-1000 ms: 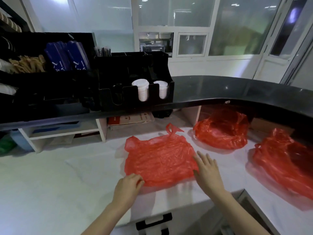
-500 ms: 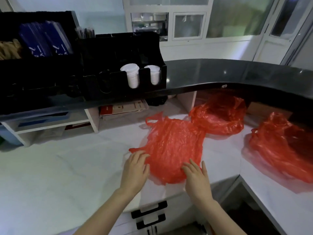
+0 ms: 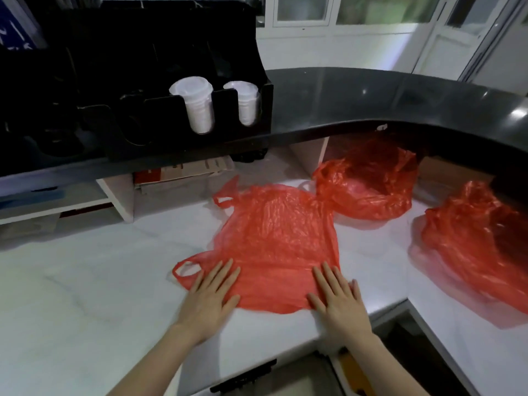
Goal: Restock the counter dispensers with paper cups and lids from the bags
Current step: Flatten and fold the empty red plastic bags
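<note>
While both hands, left (image 3: 210,298) and right (image 3: 340,304), press spread flat on the bag (image 3: 274,238), its contents are indiscernible; dispenser (image 3: 160,90) cropped at the frame's top.

Both hands, left (image 3: 210,298) and right (image 3: 338,301), now press flat with spread fingers on the red bag (image 3: 274,247), which lies smoothed wider across the bench (image 3: 85,295) than moments earlier.

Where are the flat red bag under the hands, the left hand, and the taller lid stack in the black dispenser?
flat red bag (image 3: 274,232), head view, on its crinkled middle
left hand (image 3: 210,295), head view, on its back
taller lid stack (image 3: 197,107), head view, on its side below the top lid
</note>
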Motion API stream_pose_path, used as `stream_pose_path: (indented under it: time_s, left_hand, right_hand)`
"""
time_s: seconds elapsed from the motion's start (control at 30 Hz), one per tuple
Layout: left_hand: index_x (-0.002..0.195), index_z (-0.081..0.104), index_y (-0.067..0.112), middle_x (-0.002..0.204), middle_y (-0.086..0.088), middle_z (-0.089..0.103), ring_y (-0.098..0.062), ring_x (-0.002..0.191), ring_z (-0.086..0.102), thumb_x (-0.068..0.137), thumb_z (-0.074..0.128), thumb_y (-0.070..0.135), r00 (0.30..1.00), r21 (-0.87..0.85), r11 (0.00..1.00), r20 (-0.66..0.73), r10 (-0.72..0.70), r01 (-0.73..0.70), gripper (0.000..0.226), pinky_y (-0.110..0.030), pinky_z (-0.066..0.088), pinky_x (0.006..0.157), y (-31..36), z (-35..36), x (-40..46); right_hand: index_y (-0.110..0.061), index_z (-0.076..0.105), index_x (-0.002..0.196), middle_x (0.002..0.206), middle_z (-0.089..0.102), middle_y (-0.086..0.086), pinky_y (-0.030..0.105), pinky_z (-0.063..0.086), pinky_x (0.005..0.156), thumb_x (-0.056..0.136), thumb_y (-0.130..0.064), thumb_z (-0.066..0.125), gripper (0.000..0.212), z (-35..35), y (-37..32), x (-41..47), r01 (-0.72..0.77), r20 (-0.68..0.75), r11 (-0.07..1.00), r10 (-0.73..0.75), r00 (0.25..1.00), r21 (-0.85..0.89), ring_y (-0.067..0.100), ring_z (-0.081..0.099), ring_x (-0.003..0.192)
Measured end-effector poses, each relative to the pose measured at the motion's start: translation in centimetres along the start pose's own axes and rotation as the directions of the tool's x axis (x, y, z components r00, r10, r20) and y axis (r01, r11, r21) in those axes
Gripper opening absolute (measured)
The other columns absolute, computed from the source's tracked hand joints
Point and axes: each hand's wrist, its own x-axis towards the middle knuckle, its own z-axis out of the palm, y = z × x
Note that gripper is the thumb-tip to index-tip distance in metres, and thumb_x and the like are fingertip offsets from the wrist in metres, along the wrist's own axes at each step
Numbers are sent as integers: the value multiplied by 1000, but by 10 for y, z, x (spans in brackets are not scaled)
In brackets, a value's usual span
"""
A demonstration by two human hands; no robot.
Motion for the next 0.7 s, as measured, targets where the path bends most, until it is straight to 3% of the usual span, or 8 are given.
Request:
stream_pose_path:
  time_s: [0.1, 0.2, 0.27, 0.3, 0.37, 0.47, 0.57, 0.7]
  left_hand:
    - [153, 23, 34, 160, 11, 17, -5, 146, 6, 93, 27, 66, 997, 20, 998, 43, 58, -59, 68, -30, -4, 116, -16, -10, -7]
    - [153, 21, 38, 161, 16, 10, -1, 146, 1, 89, 29, 71, 997, -75, 996, 53, 61, -57, 72, -26, -7, 117, -21, -19, -17]
    - [149, 29, 41, 158, 20, 15, 1, 144, 13, 85, 31, 72, 999, -169, 985, 53, -4, 13, 71, -27, 4, 118, -22, -27, -24]
    - [143, 41, 40, 154, 18, 31, -2, 139, 30, 85, 33, 70, 999, -195, 979, 6, -52, 53, 66, -30, 18, 116, -21, -34, -26]
    - [121, 64, 32, 124, 12, 64, -12, 114, 60, 85, 42, 58, 978, -166, 983, -175, -112, 83, 49, -34, 40, 99, -14, -51, -21]
    - [102, 71, 22, 97, 6, 69, -21, 95, 64, 85, 48, 36, 888, -140, 990, -452, -89, 28, 32, -34, 41, 85, -2, -68, 12]
    - [116, 67, 18, 119, 2, 65, -19, 114, 58, 86, 46, 31, 881, -146, 987, -474, -8, -70, 38, -36, 41, 97, 14, -77, 61]
    - [142, 47, 24, 153, 1, 39, -20, 142, 31, 86, 40, 37, 974, 3, 989, -175, 145, -147, 57, -41, 23, 115, 13, -53, 116]
  right_hand:
    - [-42, -19, 146, 157, -19, -15, 46, -5, 118, 74, -76, -26, 79, -4, 10, 8, 47, -12, 998, -48, 999, -51, 12, -12, 147]
    - [-44, -18, 146, 157, -18, -18, 47, -12, 118, 71, -80, -22, 83, -14, 5, 12, 54, 47, 998, -53, 997, -27, 7, -16, 146]
    - [-45, 4, 150, 159, 1, -16, 47, -16, 116, 80, -80, 1, 79, -21, 4, 11, 71, 41, 997, -72, 997, 29, 6, 0, 147]
    - [-42, 22, 149, 157, 18, -15, 48, -15, 117, 83, -75, 14, 74, -24, 1, 9, 85, -11, 995, -85, 996, 50, 7, 16, 146]
    - [-31, 57, 128, 135, 54, -11, 51, 2, 119, 88, -62, 30, 57, -34, -10, 8, 104, -212, 991, -84, 974, 87, 11, 47, 128]
    - [-21, 71, 101, 109, 66, -4, 46, 34, 106, 90, -46, 40, 41, -50, -38, 20, 126, -525, 978, -20, 851, 167, 19, 58, 105]
    - [-17, 66, 118, 126, 60, 4, 44, 39, 104, 92, -37, 42, 41, -60, -65, 52, 169, -552, 972, -50, 832, 166, 23, 53, 116]
    - [-23, 40, 145, 152, 37, 2, 37, 20, 116, 93, -49, 32, 59, -50, -79, 102, 109, -263, 990, -83, 961, 87, 23, 34, 140]
